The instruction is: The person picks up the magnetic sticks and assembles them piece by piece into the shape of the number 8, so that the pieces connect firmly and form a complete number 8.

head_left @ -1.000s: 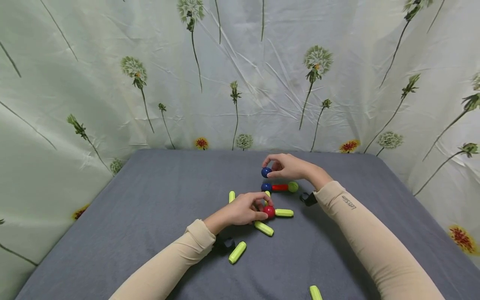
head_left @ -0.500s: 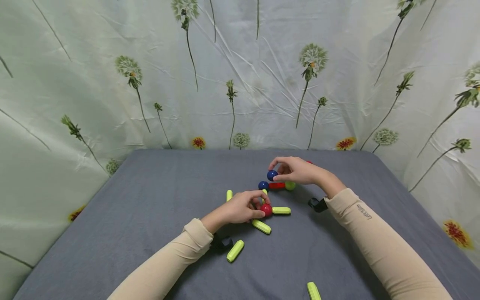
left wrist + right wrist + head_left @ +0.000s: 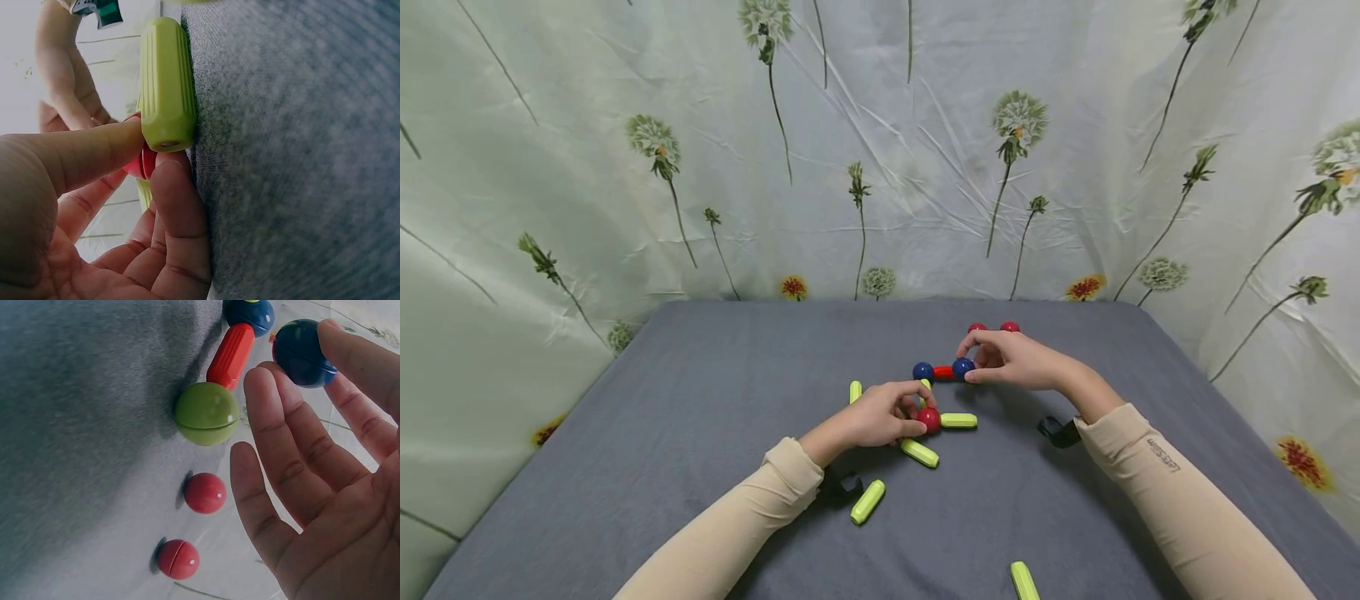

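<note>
My left hand (image 3: 883, 415) pinches a red ball (image 3: 929, 419) low on the cloth, with yellow-green ribbed sticks around it, one stick (image 3: 958, 421) pointing right. In the left wrist view another such stick (image 3: 165, 81) hides much of that red ball (image 3: 148, 161). Between thumb and fingers, my right hand (image 3: 1018, 364) holds a blue ball (image 3: 304, 353) above the cloth. Near it lies a red stick (image 3: 230, 356) joining a second blue ball (image 3: 922, 372) to a green ball (image 3: 207, 414). In the head view the held blue ball and hand hide the green ball.
Two red balls (image 3: 205, 493) lie beyond my right hand. Loose yellow-green sticks lie nearer to me, one (image 3: 868, 502) by the left wrist and one (image 3: 1024, 581) at the bottom edge. A flowered curtain (image 3: 820, 167) hangs behind the grey table (image 3: 722, 358).
My right hand has moved right and nearer to me with the blue ball, now covering the green ball and uncovering two red balls behind. The left hand keeps its hold on the red ball.
</note>
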Motion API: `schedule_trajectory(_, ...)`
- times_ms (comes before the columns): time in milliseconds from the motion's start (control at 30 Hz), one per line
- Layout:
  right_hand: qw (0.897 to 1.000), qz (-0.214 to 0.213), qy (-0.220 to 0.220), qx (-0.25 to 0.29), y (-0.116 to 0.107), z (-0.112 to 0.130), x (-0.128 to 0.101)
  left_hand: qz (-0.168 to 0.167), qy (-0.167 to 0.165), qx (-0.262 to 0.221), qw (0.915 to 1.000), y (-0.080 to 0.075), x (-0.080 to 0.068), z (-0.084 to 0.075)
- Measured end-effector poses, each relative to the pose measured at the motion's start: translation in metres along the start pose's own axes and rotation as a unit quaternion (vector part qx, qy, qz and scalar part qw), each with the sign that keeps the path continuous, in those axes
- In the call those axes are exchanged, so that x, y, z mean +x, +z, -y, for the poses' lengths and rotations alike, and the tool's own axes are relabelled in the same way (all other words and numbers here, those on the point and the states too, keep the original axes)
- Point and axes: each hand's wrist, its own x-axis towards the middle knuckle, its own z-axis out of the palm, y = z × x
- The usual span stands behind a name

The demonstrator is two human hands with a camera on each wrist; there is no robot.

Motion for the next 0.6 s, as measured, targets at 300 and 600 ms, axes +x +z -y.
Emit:
schedule_trajectory(300, 0.999, -0.011, 0.028, -0.011, 0.006, -0.007, -0.021, -0.001, 0.008, -0.005, 1.0000, 0.000, -0.001, 0.000)
schedule_trajectory(600, 1.000, 0.008, 0.027, 0.005, 0.013, -0.014, -0.033, -0.009, 0.012, 0.001, 0.9999, 0.001, -0.001, 0.000)
